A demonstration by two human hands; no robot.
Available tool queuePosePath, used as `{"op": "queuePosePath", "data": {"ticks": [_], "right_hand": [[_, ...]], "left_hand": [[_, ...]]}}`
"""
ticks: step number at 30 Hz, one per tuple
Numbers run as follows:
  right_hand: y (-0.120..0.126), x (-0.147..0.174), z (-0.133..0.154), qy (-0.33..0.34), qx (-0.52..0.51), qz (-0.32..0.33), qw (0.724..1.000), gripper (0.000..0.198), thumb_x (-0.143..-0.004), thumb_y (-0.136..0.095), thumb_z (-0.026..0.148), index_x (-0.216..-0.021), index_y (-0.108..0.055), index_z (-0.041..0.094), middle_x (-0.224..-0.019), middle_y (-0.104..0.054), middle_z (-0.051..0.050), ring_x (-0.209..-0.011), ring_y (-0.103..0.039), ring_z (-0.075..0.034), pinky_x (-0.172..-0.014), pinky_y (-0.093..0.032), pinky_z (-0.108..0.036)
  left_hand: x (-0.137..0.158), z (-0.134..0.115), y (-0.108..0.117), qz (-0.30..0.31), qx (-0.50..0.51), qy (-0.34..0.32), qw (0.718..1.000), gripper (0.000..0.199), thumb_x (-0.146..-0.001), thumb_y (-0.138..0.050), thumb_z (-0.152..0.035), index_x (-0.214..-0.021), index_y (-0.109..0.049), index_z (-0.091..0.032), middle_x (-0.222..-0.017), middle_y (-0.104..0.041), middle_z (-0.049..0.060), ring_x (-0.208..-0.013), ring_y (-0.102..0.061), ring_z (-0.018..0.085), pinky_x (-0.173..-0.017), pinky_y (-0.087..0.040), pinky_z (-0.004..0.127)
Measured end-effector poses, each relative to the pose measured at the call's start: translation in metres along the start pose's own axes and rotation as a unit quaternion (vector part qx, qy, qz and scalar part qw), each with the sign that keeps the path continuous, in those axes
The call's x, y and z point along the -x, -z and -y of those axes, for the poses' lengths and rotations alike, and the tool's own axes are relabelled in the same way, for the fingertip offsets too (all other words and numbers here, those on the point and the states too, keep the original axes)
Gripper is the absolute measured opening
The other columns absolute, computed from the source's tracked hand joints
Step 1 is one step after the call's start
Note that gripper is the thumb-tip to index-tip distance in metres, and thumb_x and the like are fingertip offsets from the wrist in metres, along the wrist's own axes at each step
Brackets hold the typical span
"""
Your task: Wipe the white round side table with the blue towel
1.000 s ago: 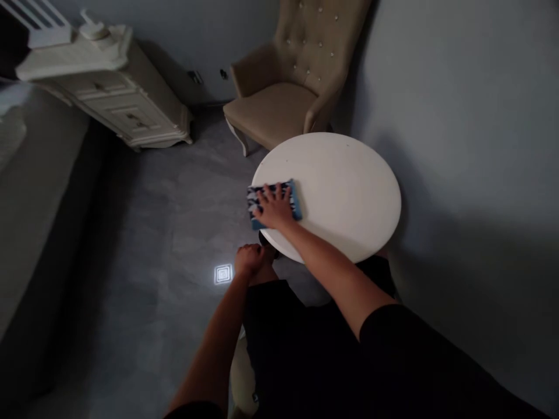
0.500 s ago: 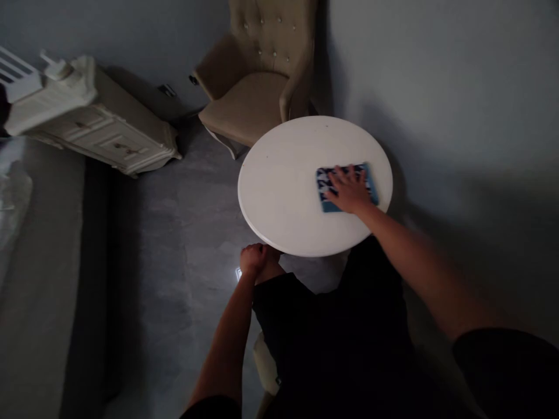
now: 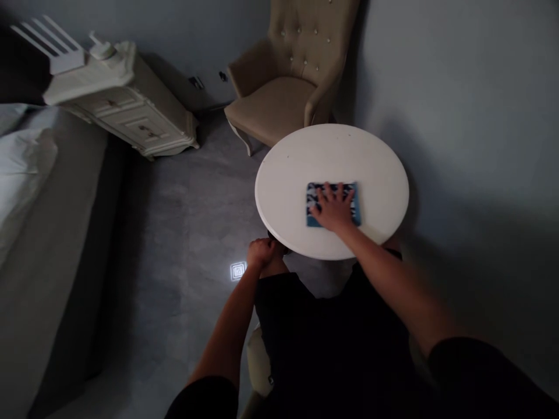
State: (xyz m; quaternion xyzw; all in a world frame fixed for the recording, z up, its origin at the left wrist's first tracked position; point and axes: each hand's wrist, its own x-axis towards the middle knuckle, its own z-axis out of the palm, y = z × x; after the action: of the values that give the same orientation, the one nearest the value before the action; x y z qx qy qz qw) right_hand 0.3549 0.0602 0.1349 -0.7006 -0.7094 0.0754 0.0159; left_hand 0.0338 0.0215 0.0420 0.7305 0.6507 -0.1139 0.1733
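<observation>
My right hand (image 3: 334, 208) lies flat with its fingers spread on a folded cloth (image 3: 356, 216), pressing it against the tabletop. The cloth has a dark and white pattern with blue edges. Under it is a round white table (image 3: 288, 192), and the cloth sits near the table's middle, towards my side. My left hand (image 3: 261, 252) is curled into a fist and rests by my knee, just below the table's near left edge. I see nothing in it.
A tan buttoned armchair (image 3: 273, 107) stands behind the table. To the left are a white cabinet (image 3: 144, 125) and a grey bed (image 3: 56, 233) with white bedding. A bright square pattern (image 3: 238, 271) shows on the grey floor. A grey wall (image 3: 471, 116) rises on the right.
My right hand has slid the cloth leftward and slightly nearer across the tabletop. The left fist stays by my knee. The view has swung a little to the left.
</observation>
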Motion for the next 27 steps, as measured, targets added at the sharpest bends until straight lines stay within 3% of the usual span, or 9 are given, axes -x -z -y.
{"op": "queuePosePath", "data": {"ticks": [5,7,10,12,15,19,23,25,27], "right_hand": [[-0.009,0.018,0.134,0.143,-0.059,-0.011,0.988,0.076,-0.112,-0.051,0.064,-0.179,-0.045,0.027,-0.192,-0.026,-0.002,-0.174,-0.014,-0.054,-0.137,-0.01,-0.082],[-0.009,0.024,0.158,0.164,-0.072,-0.008,0.984,0.074,-0.112,-0.054,0.061,-0.178,-0.046,0.027,-0.192,-0.027,0.0,-0.175,-0.013,-0.052,-0.139,-0.01,-0.077],[-0.008,0.031,0.158,0.189,-0.088,-0.009,0.978,0.072,-0.115,-0.052,0.056,-0.178,-0.044,0.022,-0.192,-0.028,-0.004,-0.175,-0.012,-0.051,-0.139,-0.01,-0.074],[-0.009,0.036,0.136,0.194,-0.091,-0.018,0.977,0.071,-0.116,-0.05,0.059,-0.178,-0.046,0.023,-0.191,-0.029,-0.004,-0.175,-0.014,-0.05,-0.139,-0.01,-0.073],[-0.01,0.045,0.078,0.161,-0.073,-0.027,0.984,0.072,-0.115,-0.048,0.065,-0.177,-0.05,0.027,-0.191,-0.03,-0.005,-0.175,-0.018,-0.05,-0.141,-0.013,-0.072],[-0.006,0.06,-0.039,0.069,-0.007,-0.016,0.997,0.076,-0.115,-0.046,0.064,-0.179,-0.047,0.023,-0.191,-0.027,-0.011,-0.174,-0.016,-0.051,-0.138,-0.015,-0.077],[-0.004,0.081,-0.159,-0.032,0.068,-0.024,0.997,0.072,-0.114,-0.041,0.056,-0.177,-0.049,0.022,-0.189,-0.034,-0.013,-0.172,-0.023,-0.05,-0.132,-0.024,-0.083],[-0.008,0.089,-0.196,-0.054,0.069,-0.061,0.994,0.07,-0.111,-0.042,0.048,-0.174,-0.054,0.021,-0.185,-0.041,-0.017,-0.171,-0.027,-0.05,-0.129,-0.031,-0.081],[-0.015,0.096,-0.206,-0.073,0.057,-0.097,0.991,0.072,-0.108,-0.038,0.047,-0.172,-0.057,0.018,-0.182,-0.044,-0.021,-0.17,-0.028,-0.053,-0.127,-0.031,-0.084]], "left_hand": [[0.008,-0.001,0.011,0.036,0.007,0.033,0.999,0.041,-0.107,-0.061,-0.046,-0.127,-0.088,-0.022,-0.13,-0.085,0.017,-0.123,-0.078,0.031,-0.107,-0.056,0.036],[0.013,-0.002,0.016,0.031,0.023,0.062,0.997,0.043,-0.102,-0.069,-0.047,-0.135,-0.085,-0.023,-0.132,-0.085,0.017,-0.124,-0.078,0.031,-0.105,-0.057,0.035],[0.019,-0.005,0.017,0.018,0.024,0.07,0.997,0.045,-0.099,-0.073,-0.048,-0.135,-0.085,-0.024,-0.132,-0.085,0.016,-0.124,-0.078,0.032,-0.106,-0.056,0.035],[0.02,-0.008,0.015,0.017,0.013,0.051,0.998,0.041,-0.101,-0.069,-0.047,-0.128,-0.087,-0.022,-0.13,-0.085,0.016,-0.124,-0.078,0.032,-0.109,-0.055,0.036],[0.018,-0.011,0.01,0.005,-0.001,0.03,1.0,0.042,-0.108,-0.053,-0.041,-0.116,-0.089,-0.02,-0.127,-0.085,0.017,-0.122,-0.077,0.031,-0.112,-0.053,0.038],[0.015,-0.011,0.003,-0.009,0.007,0.008,1.0,0.049,-0.112,-0.044,-0.04,-0.107,-0.09,-0.022,-0.122,-0.086,0.015,-0.119,-0.078,0.028,-0.113,-0.053,0.039],[0.016,-0.007,0.003,-0.017,0.035,0.008,0.999,0.048,-0.112,-0.045,-0.042,-0.111,-0.09,-0.023,-0.123,-0.086,0.015,-0.122,-0.077,0.03,-0.115,-0.053,0.041],[0.018,-0.004,0.004,-0.019,0.047,0.006,0.999,0.05,-0.112,-0.045,-0.043,-0.114,-0.09,-0.021,-0.124,-0.085,0.017,-0.123,-0.077,0.032,-0.115,-0.053,0.043],[0.019,-0.001,0.004,-0.017,0.061,0.002,0.998,0.052,-0.111,-0.045,-0.043,-0.115,-0.09,-0.019,-0.124,-0.085,0.02,-0.122,-0.078,0.034,-0.115,-0.054,0.045]]}}
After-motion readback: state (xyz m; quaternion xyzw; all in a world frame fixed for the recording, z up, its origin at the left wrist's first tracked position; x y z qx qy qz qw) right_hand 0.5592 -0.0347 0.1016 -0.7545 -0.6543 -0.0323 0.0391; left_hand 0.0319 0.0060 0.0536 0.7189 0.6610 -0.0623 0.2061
